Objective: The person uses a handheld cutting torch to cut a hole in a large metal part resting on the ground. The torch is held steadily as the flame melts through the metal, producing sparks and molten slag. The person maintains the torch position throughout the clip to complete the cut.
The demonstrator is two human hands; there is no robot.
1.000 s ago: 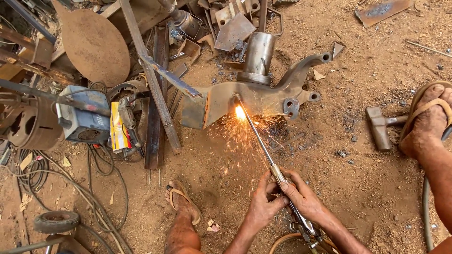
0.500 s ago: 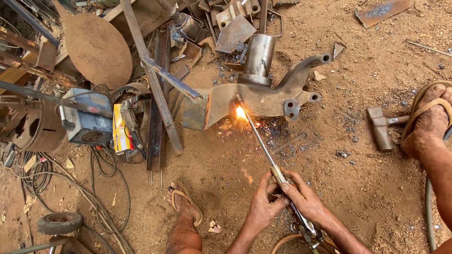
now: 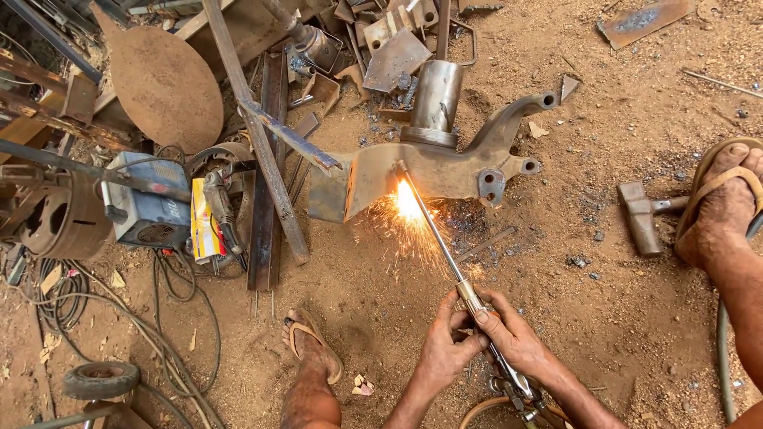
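Both my hands hold a long metal cutting torch [image 3: 445, 253]. My left hand [image 3: 445, 348] grips it from the left side and my right hand [image 3: 515, 338] wraps its body just behind. The torch tip touches a large rusty steel bracket [image 3: 433, 163] lying on the dirt, where a bright flame and orange sparks [image 3: 407, 205] spray downward. A short steel tube [image 3: 435, 99] stands upright on the bracket. My sandalled left foot [image 3: 311, 348] rests on the ground below.
A scrap pile of bars, plates and a round rusty disc [image 3: 165, 83] fills the upper left. A blue welding machine [image 3: 151, 199] with cables sits at left. A hammer [image 3: 645, 214] lies at right beside another person's sandalled foot [image 3: 722, 202]. A small wheel [image 3: 99, 380] lies lower left.
The flame and spark spray flicker at the bracket's edge. My hands and the torch stay almost in the same place.
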